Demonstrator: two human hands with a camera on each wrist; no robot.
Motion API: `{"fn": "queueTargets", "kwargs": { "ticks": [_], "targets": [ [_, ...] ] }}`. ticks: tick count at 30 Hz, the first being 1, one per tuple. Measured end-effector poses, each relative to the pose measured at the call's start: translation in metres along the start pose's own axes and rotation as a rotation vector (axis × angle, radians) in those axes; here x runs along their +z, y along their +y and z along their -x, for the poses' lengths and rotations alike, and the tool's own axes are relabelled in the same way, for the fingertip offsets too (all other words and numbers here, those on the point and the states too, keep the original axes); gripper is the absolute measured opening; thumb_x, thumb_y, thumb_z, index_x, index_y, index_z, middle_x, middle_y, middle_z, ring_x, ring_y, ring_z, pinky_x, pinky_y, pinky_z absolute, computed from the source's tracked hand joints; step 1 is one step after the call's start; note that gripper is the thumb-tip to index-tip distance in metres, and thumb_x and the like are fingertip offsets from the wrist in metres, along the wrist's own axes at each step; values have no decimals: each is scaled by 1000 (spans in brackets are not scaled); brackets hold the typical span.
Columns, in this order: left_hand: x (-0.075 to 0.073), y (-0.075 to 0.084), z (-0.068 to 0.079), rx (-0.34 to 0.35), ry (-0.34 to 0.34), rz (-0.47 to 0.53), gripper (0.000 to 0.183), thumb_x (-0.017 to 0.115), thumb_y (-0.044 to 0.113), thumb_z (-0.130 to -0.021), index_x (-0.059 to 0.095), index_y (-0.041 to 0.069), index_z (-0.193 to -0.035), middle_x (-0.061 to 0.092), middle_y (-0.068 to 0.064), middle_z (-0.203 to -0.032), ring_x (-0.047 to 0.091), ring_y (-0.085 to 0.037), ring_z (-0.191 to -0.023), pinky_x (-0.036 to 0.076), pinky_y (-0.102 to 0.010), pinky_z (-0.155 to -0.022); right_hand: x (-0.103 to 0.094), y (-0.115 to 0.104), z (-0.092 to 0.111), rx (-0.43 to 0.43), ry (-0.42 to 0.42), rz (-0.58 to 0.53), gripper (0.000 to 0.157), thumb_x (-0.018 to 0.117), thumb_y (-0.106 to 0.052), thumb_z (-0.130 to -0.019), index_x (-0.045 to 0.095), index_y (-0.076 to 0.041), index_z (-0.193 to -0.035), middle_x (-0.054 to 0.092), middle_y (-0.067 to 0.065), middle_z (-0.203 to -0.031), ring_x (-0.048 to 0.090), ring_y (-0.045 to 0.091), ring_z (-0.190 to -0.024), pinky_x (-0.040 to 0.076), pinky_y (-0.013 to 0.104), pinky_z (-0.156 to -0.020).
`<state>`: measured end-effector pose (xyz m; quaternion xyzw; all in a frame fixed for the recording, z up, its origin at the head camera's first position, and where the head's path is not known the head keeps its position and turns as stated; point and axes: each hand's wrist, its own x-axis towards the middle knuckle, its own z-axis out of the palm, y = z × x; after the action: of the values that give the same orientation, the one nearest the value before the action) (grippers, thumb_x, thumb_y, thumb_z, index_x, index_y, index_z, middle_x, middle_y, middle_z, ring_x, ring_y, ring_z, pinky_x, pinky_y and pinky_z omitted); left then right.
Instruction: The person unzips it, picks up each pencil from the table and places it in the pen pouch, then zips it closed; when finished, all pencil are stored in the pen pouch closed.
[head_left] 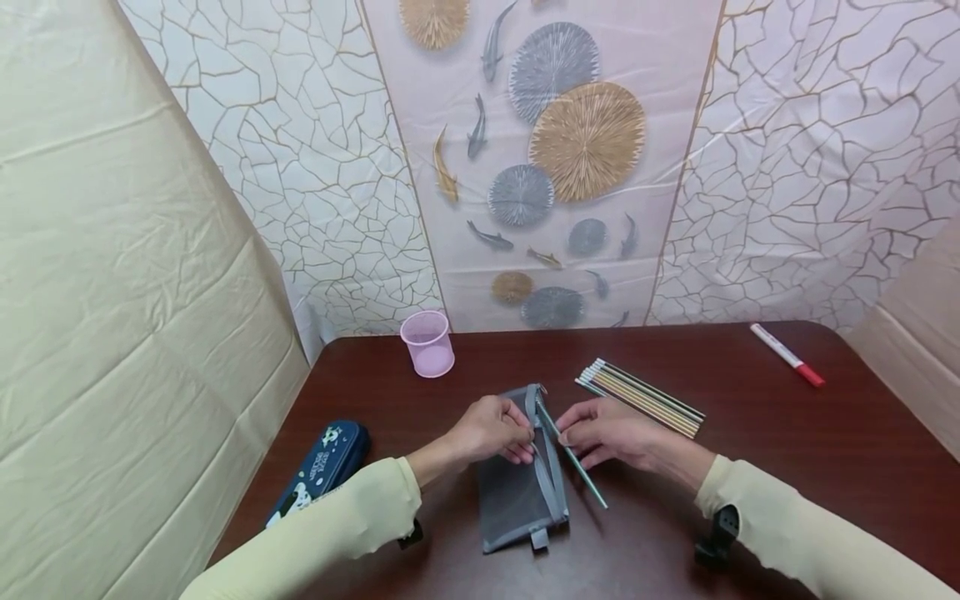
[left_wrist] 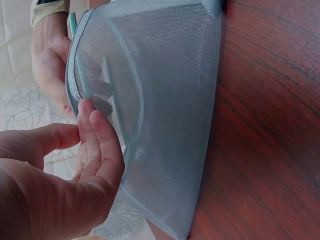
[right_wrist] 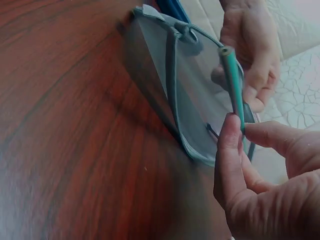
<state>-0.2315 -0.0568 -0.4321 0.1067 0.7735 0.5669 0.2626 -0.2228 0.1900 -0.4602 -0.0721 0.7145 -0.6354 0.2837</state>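
A grey mesh zip pouch (head_left: 513,504) lies on the table with its mouth parted, its see-through side filling much of the left wrist view. My left hand (head_left: 491,429) pinches the rim of that mouth between thumb and fingers. Between the thumb and fingertips of my right hand (head_left: 609,433) is a green pencil (right_wrist: 233,87), held slantwise at the opening. Its far end reaches the pouch's upper corner, and its near end points toward me. Through the mesh, the left wrist view shows green lengths of pencil (left_wrist: 116,107).
Several striped pencils (head_left: 645,398) lie side by side beyond my right hand. A pink mesh cup (head_left: 431,354) stands at the back left, and a dark blue pencil case (head_left: 326,462) lies beside my left forearm. Far right is a white marker with a red cap (head_left: 783,352).
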Motion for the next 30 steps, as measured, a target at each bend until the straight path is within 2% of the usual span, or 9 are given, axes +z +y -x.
{"fn": "queueTargets", "kwargs": {
  "ticks": [3, 10, 15, 20, 25, 30],
  "targets": [
    [3, -2, 0, 3, -2, 0, 6, 71, 0, -96, 65, -1, -99, 77, -16, -79, 76, -20, -65, 68, -45, -73, 7, 3, -3, -5, 15, -12, 37, 69, -10, -99, 58, 13, -127, 74, 9, -97, 72, 17, -83, 67, 37, -74],
    [7, -2, -1, 3, -12, 23, 6, 69, 0, -95, 65, -2, -99, 76, -13, -76, 74, -16, -63, 68, -38, -68, 21, 3, -10, -44, 94, -9, 32, 69, -7, -98, 60, 11, -124, 75, 5, -94, 73, 14, -82, 67, 36, -73],
    [10, -1, -2, -4, -25, 52, 7, 70, 1, -96, 64, -2, -98, 76, -13, -76, 73, -15, -62, 67, -33, -65, 31, 2, -13, -39, 132, -8, 30, 68, -5, -97, 61, 9, -122, 77, 5, -94, 73, 16, -82, 68, 39, -72],
    [11, -1, -1, 4, -13, 57, 7, 69, -1, -95, 64, -3, -99, 76, -13, -75, 73, -15, -62, 68, -38, -69, 39, 5, -15, -48, 138, -9, 30, 66, -2, -94, 59, 9, -122, 75, 5, -93, 72, 15, -81, 67, 37, -69],
    [9, -2, -1, 10, -3, 58, 6, 67, -2, -95, 64, -3, -99, 77, -14, -76, 73, -15, -62, 68, -40, -70, 40, 5, -12, -74, 150, 41, 30, 70, -5, -95, 62, 9, -120, 75, 6, -89, 72, 16, -77, 67, 38, -66],
    [8, -3, -1, 10, 8, 53, 5, 68, -1, -95, 64, -2, -98, 78, -15, -79, 73, -15, -63, 68, -43, -72, 29, 5, -10, -86, 202, 78, 31, 74, -11, -97, 64, 7, -119, 77, 13, -93, 73, 20, -77, 67, 40, -68]
  ]
}}
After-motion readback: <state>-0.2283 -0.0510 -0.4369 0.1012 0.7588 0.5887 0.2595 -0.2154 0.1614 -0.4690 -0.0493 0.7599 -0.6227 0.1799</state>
